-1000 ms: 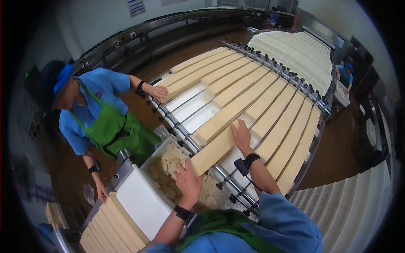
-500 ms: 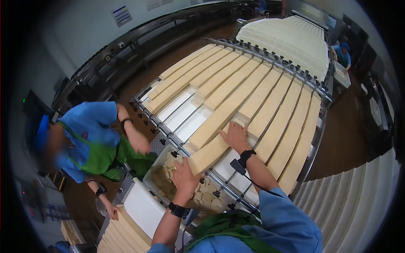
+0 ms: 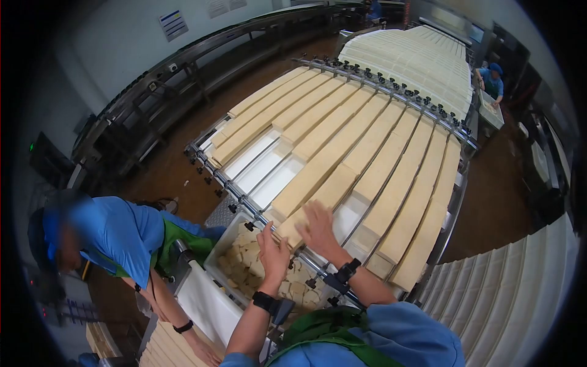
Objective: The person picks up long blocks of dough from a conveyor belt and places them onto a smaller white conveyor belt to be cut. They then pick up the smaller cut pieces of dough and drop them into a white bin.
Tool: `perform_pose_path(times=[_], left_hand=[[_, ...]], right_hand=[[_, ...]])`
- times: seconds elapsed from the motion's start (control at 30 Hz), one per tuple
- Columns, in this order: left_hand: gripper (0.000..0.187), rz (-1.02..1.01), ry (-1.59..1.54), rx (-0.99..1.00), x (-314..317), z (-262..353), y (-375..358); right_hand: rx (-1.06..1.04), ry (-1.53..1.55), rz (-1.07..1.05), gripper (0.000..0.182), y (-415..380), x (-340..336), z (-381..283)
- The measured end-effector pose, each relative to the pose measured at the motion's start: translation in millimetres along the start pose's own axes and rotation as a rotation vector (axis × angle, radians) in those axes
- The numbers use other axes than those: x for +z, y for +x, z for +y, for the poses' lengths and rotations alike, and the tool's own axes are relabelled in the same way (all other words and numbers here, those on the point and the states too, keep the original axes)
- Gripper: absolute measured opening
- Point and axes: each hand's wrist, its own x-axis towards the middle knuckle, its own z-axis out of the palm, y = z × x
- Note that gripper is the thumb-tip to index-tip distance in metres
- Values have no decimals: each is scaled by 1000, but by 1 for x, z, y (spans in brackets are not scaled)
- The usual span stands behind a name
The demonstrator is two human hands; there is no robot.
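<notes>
Though close together, left hand [image 3: 274,255] and right hand [image 3: 319,231] open, fingers forward, at one pale slab [image 3: 334,188].

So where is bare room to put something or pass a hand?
Bare white surface shows between the left strips and the front rail, crossed by thin rods; also right of the right hand, narrower. The white board beside the scrap bin looks free, though a co-worker's arm is close. Crowded: the bin and the strip under the right hand.

strips [image 3: 339,183]: pale tan | sleeve [image 3: 416,327]: blue | apron [image 3: 323,324]: green | poster [image 3: 173,25]: blue-striped white | floor [image 3: 489,196]: brown
</notes>
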Motion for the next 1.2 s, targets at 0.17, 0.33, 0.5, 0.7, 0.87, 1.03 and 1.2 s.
perform_pose_path(times=[0.17,0.33,0.5,0.7,0.87,1.03,1.2], left_hand=[[59,-27,-117,28,-5,-13,-2],[58,9,-218,8,-6,-34,-7],[55,255,-121,-108,-18,-61,-54],[46,50,125,-110,-47,-124,-132],[22,106,-115,-135,-90,-138,-193],[20,357,-96,-280,-125,-176,-250],[16,527,-263,-415,-131,-257,-303]], right_hand=[[-109,135,-204,65,-20,-4,-27],[-318,-59,-131,64,-23,6,-26],[-500,-125,-109,42,-20,19,-25],[-481,-64,-19,29,-17,10,-39],[-475,-95,54,28,-19,27,-24],[-446,-112,68,28,-22,22,-25],[-454,-69,70,24,-22,19,-28]])
